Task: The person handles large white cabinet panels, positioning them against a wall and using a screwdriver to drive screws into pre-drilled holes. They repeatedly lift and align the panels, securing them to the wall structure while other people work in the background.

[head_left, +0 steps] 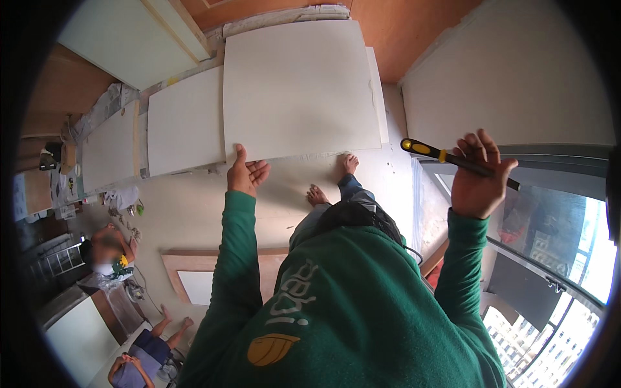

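A large white panel (297, 90) lies on top of other white panels along a low surface in front of me. My left hand (247, 173) is at its near left corner. The palm is turned up, the fingers are loosely curled and apart, and the thumb is against or just over the panel's edge. Out to the right, my right hand (477, 178) holds a slim hand tool (424, 149) with a black and yellow handle. The tool lies across the palm, handle end pointing left. Its dark far end sticks out past the thumb, and its exact kind is unclear.
Another white panel (184, 123) lies left of the large one. Behind me on the floor is a wood-framed board (194, 284). Two people sit at the lower left, near a cable and tools. A glazed window (550, 223) stands at the right. My bare feet are beside the panels.
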The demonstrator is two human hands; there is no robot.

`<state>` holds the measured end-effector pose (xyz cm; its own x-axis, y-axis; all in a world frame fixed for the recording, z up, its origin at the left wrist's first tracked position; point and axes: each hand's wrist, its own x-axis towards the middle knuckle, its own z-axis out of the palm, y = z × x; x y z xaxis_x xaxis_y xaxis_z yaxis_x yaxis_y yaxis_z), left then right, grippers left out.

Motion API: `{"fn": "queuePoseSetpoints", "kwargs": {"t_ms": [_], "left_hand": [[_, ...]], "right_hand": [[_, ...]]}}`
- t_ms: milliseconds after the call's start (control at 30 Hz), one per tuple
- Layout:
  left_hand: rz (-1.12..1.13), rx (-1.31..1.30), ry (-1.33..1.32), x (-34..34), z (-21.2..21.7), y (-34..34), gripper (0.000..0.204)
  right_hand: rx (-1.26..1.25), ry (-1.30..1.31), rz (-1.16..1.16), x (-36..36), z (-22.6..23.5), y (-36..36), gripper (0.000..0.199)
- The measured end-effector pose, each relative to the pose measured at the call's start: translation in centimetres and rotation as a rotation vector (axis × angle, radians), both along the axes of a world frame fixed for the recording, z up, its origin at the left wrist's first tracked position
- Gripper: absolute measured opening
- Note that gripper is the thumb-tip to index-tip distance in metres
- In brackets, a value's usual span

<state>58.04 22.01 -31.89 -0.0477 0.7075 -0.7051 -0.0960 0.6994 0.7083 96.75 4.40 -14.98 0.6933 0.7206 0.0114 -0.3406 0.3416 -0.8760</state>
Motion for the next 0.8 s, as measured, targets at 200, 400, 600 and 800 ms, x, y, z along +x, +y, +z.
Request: {"fn": "queuePoseSetpoints", "kwargs": {"t_ms": [200, 400, 600, 800], "left_hand": [[-0.313, -0.211, -0.161, 2.7, 2.0, -4.2, 0.085], [-0.74, -0.144, -0.43, 11.9, 9.4, -7.5, 0.068], [-0.396, -0.105, -0.704, 11.3, 6.7, -6.8, 0.051], [-0.346, -0.09, -0.704, 11.8, 4.8, -6.7, 0.045]], "right_hand": [[-0.732, -0.418, 0.16, -2.7, -1.1, -0.9, 0.105], [-0.581, -0.139, 0.401, -9.2, 0.5, -2.6, 0.095], [-0.687, -0.467, 0.756, -5.7, 2.9, -4.0, 0.114], [-0.73, -0.301, 0.363, -2.3, 2.6, -5.5, 0.062]]}}
